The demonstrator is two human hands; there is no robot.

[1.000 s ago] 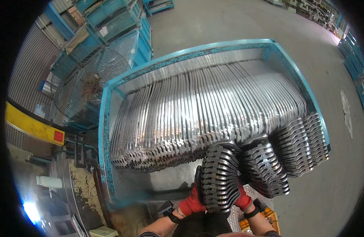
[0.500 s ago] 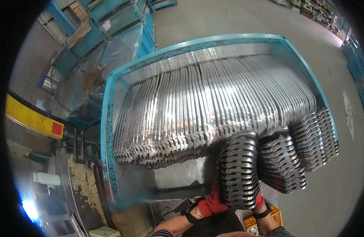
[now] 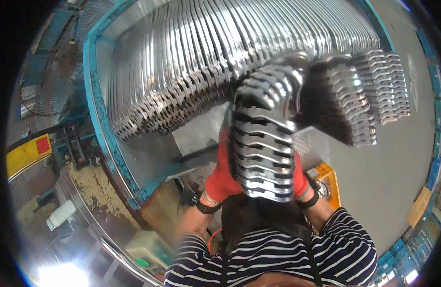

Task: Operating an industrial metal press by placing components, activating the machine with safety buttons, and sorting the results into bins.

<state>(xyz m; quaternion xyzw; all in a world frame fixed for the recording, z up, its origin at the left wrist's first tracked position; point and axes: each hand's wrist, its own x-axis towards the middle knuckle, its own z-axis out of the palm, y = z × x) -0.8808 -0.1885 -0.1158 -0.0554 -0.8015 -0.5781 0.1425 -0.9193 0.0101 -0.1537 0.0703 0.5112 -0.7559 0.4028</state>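
Observation:
My left hand (image 3: 224,178), in a red glove, presses against the left side of a curved stack of shiny stamped metal plates (image 3: 263,148). My right hand (image 3: 299,178), gloved in red too, grips the right side of that stack; the stack hides part of its fingers. The stack is held in front of my body, its far end beside the rows of similar metal plates (image 3: 206,38) in a blue-rimmed metal bin (image 3: 97,91). Just right of it, another fanned stack of plates (image 3: 352,98) hangs over the bin's near edge, blurred at its left side.
More stacked plates (image 3: 385,86) lie at the bin's right corner. A yellow crate (image 3: 333,184) stands on the floor by my right forearm. To the left are a yellow bar (image 3: 29,153), a worn workbench (image 3: 96,196) and a white bottle (image 3: 61,214).
Both hands have drawn the held stack toward my body, away from the neighbouring stacks. The view has tilted down, so the bin sits higher and my striped sleeves show.

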